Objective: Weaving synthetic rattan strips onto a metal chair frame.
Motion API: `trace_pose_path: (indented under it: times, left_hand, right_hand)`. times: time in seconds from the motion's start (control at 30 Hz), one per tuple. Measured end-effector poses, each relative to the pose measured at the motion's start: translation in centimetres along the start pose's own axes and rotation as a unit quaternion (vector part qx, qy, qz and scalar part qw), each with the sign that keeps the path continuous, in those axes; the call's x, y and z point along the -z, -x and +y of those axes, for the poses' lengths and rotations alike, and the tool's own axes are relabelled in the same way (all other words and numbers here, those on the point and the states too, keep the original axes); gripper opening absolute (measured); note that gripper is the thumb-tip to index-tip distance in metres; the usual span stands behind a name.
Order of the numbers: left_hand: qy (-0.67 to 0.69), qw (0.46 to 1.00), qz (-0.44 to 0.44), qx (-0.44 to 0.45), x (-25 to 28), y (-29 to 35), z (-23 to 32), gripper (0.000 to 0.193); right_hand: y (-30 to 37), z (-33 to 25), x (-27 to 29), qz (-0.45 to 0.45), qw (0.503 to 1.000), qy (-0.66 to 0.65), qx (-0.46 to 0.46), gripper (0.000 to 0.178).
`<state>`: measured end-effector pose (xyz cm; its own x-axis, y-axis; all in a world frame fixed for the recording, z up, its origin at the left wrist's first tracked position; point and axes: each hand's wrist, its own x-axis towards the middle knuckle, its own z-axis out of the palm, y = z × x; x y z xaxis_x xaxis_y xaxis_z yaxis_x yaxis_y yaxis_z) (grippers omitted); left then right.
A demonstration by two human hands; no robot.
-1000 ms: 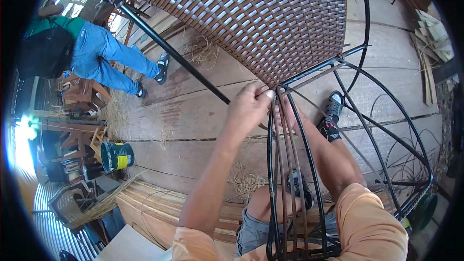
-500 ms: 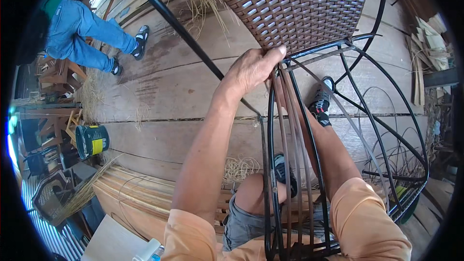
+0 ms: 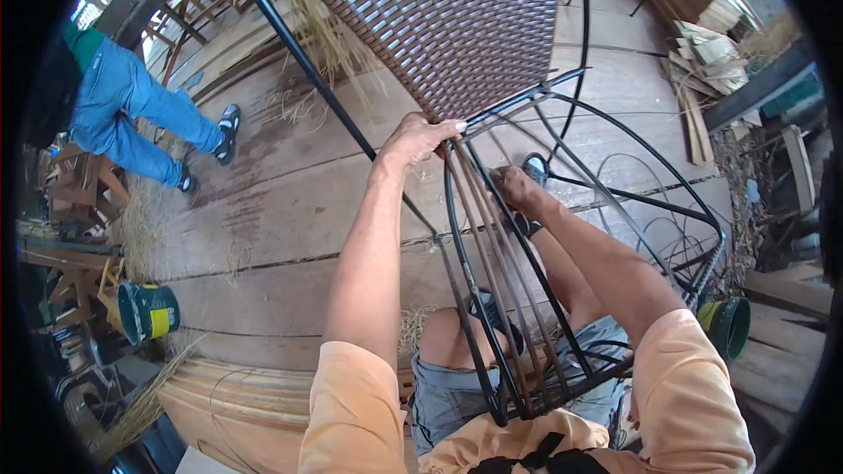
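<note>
Bright even daylight, soft shadows, glare at upper left, sharp centre, fisheye bending, black vignette at rim

A can [image 3: 147,312] lies on its side on the plank floor at about eight o'clock, near the left rim. It is a dark green cylinder with a yellow label band [image 3: 159,321] round its middle. At about four o'clock, by the right rim, a green bucket [image 3: 729,326] with a yellow rim stands on the planks, bearing no label that can be made out. No signs or screens show.
</note>
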<state>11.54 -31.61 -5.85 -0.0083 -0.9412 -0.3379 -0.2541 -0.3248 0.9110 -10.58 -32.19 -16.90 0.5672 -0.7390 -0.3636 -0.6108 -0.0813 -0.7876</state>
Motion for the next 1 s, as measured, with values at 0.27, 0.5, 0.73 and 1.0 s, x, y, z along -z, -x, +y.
trace_pose_path:
  times: [0.27, 0.5, 0.73, 1.0]
  left_hand:
    - [0.005, 1.000, 0.002, 0.031, 0.8, 0.0, -1.0, 0.040]
    - [-0.015, 0.999, 0.015, 0.049, 0.2, -0.2, -0.1, 0.044]
    - [0.009, 0.999, 0.003, 0.044, -0.2, 0.4, 0.5, 0.035]
    - [-0.027, 1.000, 0.001, 0.007, 1.0, -0.6, -1.7, 0.027]
  right_hand:
    - [2.6, -10.1, -0.6, 0.180, 0.958, 0.208, 0.077, 0.026]
    - [2.2, -9.9, -1.4, 0.175, 0.967, 0.162, 0.092, 0.029]
    - [1.2, -9.8, -2.4, 0.255, 0.960, 0.108, 0.046, 0.029]
    - [6.7, -12.6, 2.7, 0.099, 0.982, 0.149, 0.068, 0.020]
